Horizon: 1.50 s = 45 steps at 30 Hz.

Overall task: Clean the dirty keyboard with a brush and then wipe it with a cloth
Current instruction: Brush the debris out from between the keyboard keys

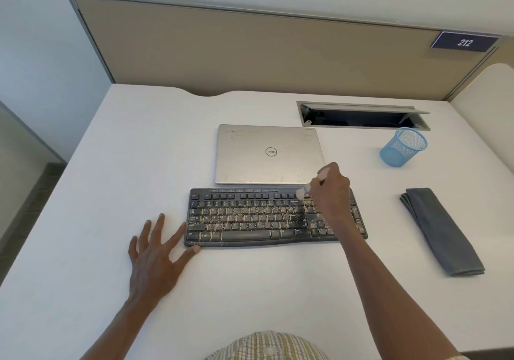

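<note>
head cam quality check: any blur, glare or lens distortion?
Head view: light is soft and even, no glare, only faint shadows under the hands. Motion blur on the brush tip in the right hand; the left hand and keyboard are sharp. Wide-angle bowing bends the partition and desk edges.

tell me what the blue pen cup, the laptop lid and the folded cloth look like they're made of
Blue pen cup: metal wire mesh, probably, since the desk shows through its fine grid walls. Laptop lid: brushed silver metal or metal-look plastic, matte, with scuffs and smudges. Folded cloth: soft grey textile, maybe microfibre, with a dull surface and limp stacked layers at its edges.
</note>
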Motion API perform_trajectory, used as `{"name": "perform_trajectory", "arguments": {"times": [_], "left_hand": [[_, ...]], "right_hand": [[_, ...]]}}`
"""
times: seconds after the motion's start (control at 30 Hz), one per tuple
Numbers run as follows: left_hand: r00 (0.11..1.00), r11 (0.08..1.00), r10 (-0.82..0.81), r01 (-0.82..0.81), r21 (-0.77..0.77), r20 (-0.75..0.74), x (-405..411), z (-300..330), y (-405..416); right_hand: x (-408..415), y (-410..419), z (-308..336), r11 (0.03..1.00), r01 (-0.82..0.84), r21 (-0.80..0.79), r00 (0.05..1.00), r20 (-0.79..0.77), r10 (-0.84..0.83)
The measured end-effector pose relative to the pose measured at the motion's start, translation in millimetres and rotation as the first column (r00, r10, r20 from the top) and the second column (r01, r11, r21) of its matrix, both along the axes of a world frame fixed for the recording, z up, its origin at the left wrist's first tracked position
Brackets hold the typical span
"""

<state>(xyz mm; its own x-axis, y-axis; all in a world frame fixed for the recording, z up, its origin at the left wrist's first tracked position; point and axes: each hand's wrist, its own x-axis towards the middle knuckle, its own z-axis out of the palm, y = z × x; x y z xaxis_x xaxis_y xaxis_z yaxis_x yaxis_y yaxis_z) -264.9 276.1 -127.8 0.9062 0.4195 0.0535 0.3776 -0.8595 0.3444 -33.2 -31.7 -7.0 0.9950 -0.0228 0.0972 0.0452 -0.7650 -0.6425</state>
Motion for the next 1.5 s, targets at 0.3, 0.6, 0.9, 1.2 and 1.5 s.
{"name": "perform_trajectory", "arguments": {"times": [0.3,0.6,0.9,1.2,1.5], "left_hand": [[1.0,1.0,0.002,-0.002,-0.004,-0.006,0.2,0.3,-0.1],[1.0,1.0,0.002,-0.002,-0.009,-0.005,0.3,0.5,0.1],[1.0,1.0,0.0,0.0,-0.002,-0.007,0.0,-0.4,0.7],[1.0,1.0,0.006,-0.006,-0.019,-0.009,0.2,0.3,0.2],[1.0,1.0,0.005,-0.005,-0.017,-0.004,0.3,0.3,0.1]], "right_hand": [[0.8,-5.5,-1.5,0.997,0.026,0.069,0.997,0.07,-0.031],[0.9,-0.6,3.9,0.999,-0.028,-0.035,0.999,0.038,0.03],[-3.5,-3.3,2.4,0.997,-0.063,-0.041,0.997,0.046,0.065],[-5.7,11.7,21.9,0.963,-0.264,0.047,0.964,0.011,0.264],[-2.2,17.9,10.6,0.841,-0.538,-0.05,0.841,-0.1,0.532]]}}
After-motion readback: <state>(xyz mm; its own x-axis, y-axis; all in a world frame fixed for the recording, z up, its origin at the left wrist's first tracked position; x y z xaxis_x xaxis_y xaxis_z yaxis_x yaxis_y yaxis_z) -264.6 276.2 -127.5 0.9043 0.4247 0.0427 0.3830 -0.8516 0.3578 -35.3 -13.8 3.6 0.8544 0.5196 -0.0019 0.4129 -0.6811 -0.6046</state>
